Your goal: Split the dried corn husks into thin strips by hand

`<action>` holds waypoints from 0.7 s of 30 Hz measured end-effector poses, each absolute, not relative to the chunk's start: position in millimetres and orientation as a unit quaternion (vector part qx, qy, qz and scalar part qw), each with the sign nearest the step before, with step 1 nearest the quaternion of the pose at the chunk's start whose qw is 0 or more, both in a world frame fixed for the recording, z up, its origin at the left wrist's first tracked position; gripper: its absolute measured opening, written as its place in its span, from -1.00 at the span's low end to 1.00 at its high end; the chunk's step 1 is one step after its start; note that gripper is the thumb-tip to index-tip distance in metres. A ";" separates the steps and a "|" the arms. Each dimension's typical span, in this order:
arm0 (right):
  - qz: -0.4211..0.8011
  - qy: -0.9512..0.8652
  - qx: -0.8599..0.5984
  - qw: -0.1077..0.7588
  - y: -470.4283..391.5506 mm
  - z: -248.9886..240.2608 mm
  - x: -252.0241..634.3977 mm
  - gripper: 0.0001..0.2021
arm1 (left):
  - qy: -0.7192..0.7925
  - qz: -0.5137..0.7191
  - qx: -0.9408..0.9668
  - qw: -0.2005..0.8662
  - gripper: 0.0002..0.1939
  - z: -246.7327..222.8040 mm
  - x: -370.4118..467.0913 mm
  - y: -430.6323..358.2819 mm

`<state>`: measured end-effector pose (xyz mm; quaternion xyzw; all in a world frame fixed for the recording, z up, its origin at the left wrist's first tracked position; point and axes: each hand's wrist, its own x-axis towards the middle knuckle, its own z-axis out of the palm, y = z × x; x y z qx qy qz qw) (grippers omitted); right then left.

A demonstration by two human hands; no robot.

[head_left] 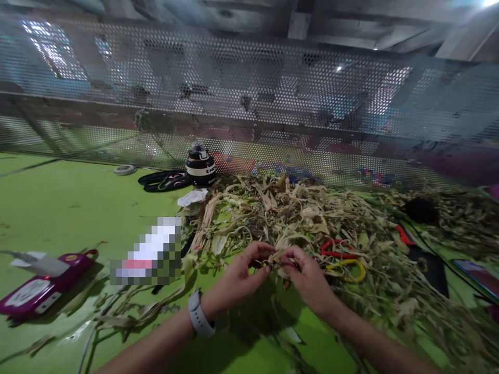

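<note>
A broad heap of dried, pale leafy plant material (312,208) lies on the green table (97,197). Just in front of it, my left hand (249,270) and my right hand (306,272) almost meet. Both pinch a small dry plant piece (275,257) between their fingertips. A pale watch is on my left wrist. Beside my right hand, within the heap, are red handles (337,248) and a yellow loop-shaped handle (356,271).
A black jar (200,165) and black coiled item (163,180) stand by the perforated metal screen (241,104). A magenta power device (42,288) with a cable lies left. A phone (477,275) and black cable lie right. Stems trail across the front left.
</note>
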<state>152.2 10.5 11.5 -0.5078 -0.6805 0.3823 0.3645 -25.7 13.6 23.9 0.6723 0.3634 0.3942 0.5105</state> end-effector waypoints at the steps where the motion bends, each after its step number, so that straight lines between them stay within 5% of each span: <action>1: 0.426 -0.648 -0.505 0.379 10.8 9.9 151.2 -0.77 | 0.363 0.394 0.651 0.537 -0.75 22.7 -25.5 13.4; 13: 0.557 -0.538 -0.479 0.413 9.1 5.3 142.7 -0.58 | 0.399 0.441 0.539 0.597 -0.72 12.1 -20.0 16.2; 17: 0.388 -0.669 -0.505 0.384 6.7 2.7 147.9 -0.46 | 0.424 0.473 0.511 0.579 -0.73 13.4 -21.9 21.8; 21: 0.112 -0.818 -0.457 0.331 2.0 5.0 150.8 -0.76 | 0.442 0.483 0.501 0.565 -0.72 13.3 -23.2 24.7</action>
